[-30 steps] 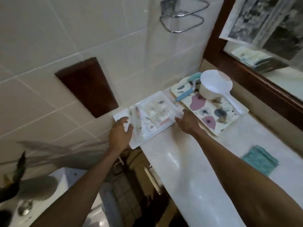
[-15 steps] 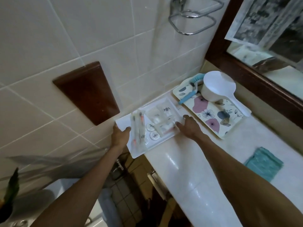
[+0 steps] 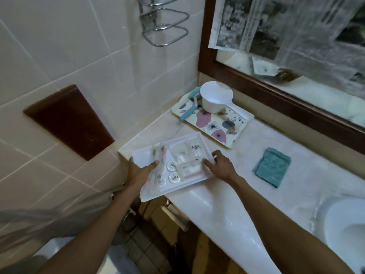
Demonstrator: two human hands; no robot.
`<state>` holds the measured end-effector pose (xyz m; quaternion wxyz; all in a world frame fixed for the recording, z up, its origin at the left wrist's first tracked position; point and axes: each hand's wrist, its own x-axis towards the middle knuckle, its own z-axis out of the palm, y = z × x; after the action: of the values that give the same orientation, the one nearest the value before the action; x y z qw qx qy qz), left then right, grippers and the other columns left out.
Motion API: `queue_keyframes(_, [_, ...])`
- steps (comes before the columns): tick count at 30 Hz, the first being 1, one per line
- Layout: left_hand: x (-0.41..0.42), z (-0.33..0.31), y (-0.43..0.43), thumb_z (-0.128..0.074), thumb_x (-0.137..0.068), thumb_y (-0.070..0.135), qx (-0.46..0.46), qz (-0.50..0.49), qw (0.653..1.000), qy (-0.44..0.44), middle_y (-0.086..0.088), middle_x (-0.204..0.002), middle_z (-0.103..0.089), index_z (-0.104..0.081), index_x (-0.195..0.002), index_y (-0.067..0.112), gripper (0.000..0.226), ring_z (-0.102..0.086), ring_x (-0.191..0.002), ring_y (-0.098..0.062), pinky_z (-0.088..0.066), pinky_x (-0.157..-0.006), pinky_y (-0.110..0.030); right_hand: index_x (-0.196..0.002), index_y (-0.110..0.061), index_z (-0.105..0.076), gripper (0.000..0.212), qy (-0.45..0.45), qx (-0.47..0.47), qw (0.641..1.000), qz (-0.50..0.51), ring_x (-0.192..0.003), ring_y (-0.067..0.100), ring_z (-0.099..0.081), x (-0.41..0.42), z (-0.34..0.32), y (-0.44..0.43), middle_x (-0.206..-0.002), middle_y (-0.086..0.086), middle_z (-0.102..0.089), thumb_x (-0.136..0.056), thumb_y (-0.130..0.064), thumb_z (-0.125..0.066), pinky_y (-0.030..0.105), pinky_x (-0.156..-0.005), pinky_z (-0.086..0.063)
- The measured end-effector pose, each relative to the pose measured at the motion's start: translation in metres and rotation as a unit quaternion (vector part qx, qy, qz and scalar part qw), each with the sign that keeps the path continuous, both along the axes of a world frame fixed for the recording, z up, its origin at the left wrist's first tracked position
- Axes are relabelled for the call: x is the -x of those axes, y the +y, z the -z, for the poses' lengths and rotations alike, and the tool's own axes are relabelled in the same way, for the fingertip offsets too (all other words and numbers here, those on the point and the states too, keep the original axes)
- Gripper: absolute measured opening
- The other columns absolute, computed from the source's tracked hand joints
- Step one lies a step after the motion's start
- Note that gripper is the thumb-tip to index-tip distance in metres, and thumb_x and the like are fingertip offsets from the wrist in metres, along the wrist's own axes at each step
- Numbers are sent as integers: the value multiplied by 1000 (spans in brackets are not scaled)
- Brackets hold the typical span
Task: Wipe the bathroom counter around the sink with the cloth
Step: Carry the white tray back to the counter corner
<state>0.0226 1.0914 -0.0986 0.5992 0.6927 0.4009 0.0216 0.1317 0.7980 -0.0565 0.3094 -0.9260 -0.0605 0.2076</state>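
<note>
Both hands grip a white tray [image 3: 194, 140] of toiletries — left hand [image 3: 140, 172], right hand [image 3: 220, 167] — the cloth [image 3: 272, 167] lying right of it.

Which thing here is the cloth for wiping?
Find the pale counter under the mirror. The cloth lies flat on it, between the flowered tray and the sink. It is the only blue-green, folded thing there.
</note>
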Motion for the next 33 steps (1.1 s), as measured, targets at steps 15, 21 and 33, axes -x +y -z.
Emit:
queue_keyframes(15, [32, -63, -267, -85, -45, 79, -34, 231, 970, -67, 7, -124, -67, -52, -135, 25, 110, -65, -112, -19, -57, -90, -40, -141, -27, -40, 55, -108, -37, 979, 166, -111, 26, -60, 168, -72, -286, -126, 3, -63, -93, -52, -52, 39, -89, -49])
queue_keyframes(21, [50, -84, -406, -88, -46, 74, 12, 344, 935, -88, 10, -122, -70, -56, -133, 28, 103, -67, -112, -17, -57, -93, -43, -140, -24, -44, 50, -149, -1, 956, 254, -114, 26, -58, 248, -109, -415, -131, 2, -60, -96, -45, -53, 35, -83, -45])
queue_keyframes(33, [29, -121, -640, -85, -54, 72, 38, 547, 830, -104, 7, -117, -73, -62, -124, 29, 85, -70, -104, -14, -57, -93, -42, -146, -28, -38, 101, -113, 5, 877, 467, -125, 25, -51, 336, -118, -602, -139, 4, -51, -65, -87, -55, 44, -104, -44])
